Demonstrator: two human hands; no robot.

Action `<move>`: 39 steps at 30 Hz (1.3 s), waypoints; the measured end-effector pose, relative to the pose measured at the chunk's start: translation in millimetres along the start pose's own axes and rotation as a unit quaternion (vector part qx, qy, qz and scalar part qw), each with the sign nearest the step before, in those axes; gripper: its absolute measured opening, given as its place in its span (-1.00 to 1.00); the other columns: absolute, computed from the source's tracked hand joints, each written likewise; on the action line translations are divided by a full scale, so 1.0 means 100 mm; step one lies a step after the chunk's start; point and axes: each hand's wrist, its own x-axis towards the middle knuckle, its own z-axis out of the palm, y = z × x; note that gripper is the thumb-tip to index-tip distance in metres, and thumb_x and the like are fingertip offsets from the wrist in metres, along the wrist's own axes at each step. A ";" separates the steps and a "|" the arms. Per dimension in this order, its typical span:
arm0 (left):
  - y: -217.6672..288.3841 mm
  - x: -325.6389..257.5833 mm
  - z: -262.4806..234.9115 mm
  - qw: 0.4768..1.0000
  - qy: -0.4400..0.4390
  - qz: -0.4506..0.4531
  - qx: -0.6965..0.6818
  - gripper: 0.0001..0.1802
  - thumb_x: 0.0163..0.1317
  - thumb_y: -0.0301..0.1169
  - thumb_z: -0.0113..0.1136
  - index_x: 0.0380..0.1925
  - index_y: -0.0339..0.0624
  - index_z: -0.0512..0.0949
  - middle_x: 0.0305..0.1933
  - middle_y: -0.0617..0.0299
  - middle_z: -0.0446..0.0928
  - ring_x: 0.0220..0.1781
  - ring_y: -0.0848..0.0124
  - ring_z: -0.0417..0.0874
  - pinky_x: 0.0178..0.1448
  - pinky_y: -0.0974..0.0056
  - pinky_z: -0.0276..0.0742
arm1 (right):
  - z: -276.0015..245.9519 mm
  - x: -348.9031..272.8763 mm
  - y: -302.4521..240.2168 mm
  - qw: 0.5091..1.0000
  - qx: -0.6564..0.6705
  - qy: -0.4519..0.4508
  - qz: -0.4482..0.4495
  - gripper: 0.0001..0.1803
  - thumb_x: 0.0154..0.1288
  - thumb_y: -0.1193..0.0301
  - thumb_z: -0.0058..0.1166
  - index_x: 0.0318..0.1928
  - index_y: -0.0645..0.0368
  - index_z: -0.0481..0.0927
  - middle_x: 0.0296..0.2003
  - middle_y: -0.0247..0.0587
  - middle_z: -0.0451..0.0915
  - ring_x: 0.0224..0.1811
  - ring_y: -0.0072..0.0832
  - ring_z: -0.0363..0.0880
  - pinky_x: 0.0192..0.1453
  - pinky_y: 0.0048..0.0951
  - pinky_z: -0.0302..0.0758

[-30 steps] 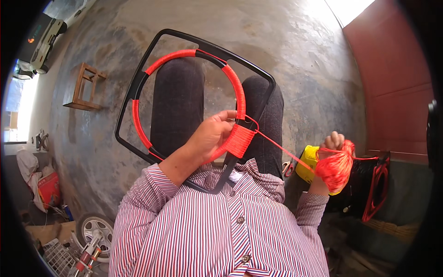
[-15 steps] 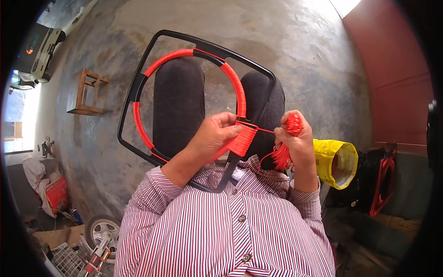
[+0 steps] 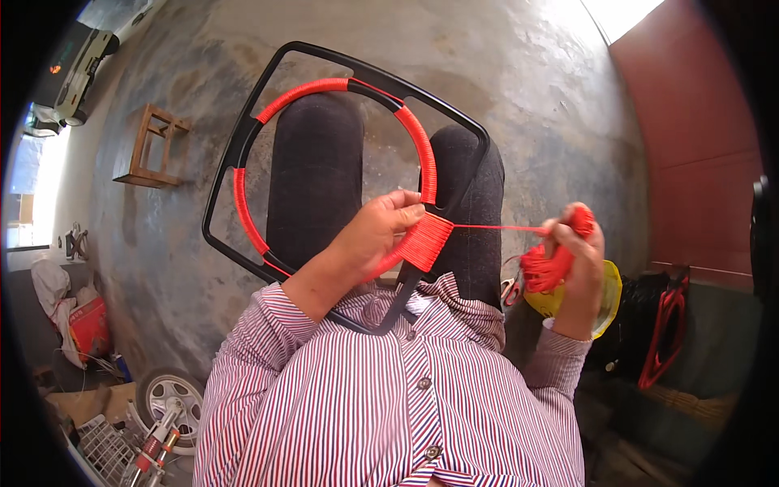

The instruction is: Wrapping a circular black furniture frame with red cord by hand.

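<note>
Our black, metal-looking frame with its round inner ring lies across the dark trousers, and we'd guess it's past halfway. Long arcs of the ring are neatly wound, plus a thick block of tight red winding at the frame's lower right. Black gaps at its top and left look left to cover; the bottom's partly behind our forearm, so can't tell. Our left hand pinches the ring beside that block. Our right hand, right of the frame, clutches a glossy red cord bundle, strand pulled taut between.
</note>
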 end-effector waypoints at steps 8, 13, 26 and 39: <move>0.00 0.07 -0.04 0.999 0.031 0.013 -0.015 -0.72 0.46 -0.31 0.03 -0.03 -0.30 0.53 -0.09 0.16 0.60 -0.03 0.41 0.63 0.21 0.28 0.56 | -2.33 -0.29 0.17 0.901 0.365 0.203 -0.115 -0.80 0.44 0.32 0.07 -0.33 0.15 0.53 -0.49 -0.35 0.53 -0.39 -0.47 0.54 -0.11 -0.29 0.58; 0.02 0.04 -0.02 0.998 0.049 0.017 0.031 -0.68 0.46 -0.24 0.03 -0.05 -0.28 0.56 -0.08 0.13 0.60 0.00 0.38 0.61 0.24 0.21 0.52 | -2.99 -0.41 0.57 0.881 0.323 0.326 -0.113 -0.76 0.33 0.26 0.11 -0.29 0.20 0.53 -0.31 -0.12 0.62 -0.18 -0.21 0.62 0.08 -0.11 0.56; 0.07 -0.08 0.01 0.996 -0.074 0.038 -0.029 -0.42 0.50 -0.10 -0.14 0.18 -0.45 0.42 0.17 -0.06 0.49 0.24 0.23 0.50 0.39 0.10 0.41 | 0.65 -0.18 0.23 0.827 -0.470 -0.298 -0.077 -0.55 -0.01 0.36 0.40 -0.06 0.24 0.69 -0.25 -0.15 0.69 -0.26 -0.37 0.69 -0.16 -0.39 0.57; 0.03 -0.01 -0.05 0.998 -0.034 -0.035 -0.044 -0.52 0.51 -0.09 -0.10 -0.09 -0.35 0.54 -0.05 0.05 0.60 0.00 0.30 0.63 0.22 0.17 0.55 | 0.71 0.09 0.44 0.983 -0.032 -0.183 0.014 -0.14 0.22 0.71 0.01 0.49 0.32 -0.05 -0.07 -0.08 0.54 -0.07 -0.44 0.61 0.10 -0.43 0.54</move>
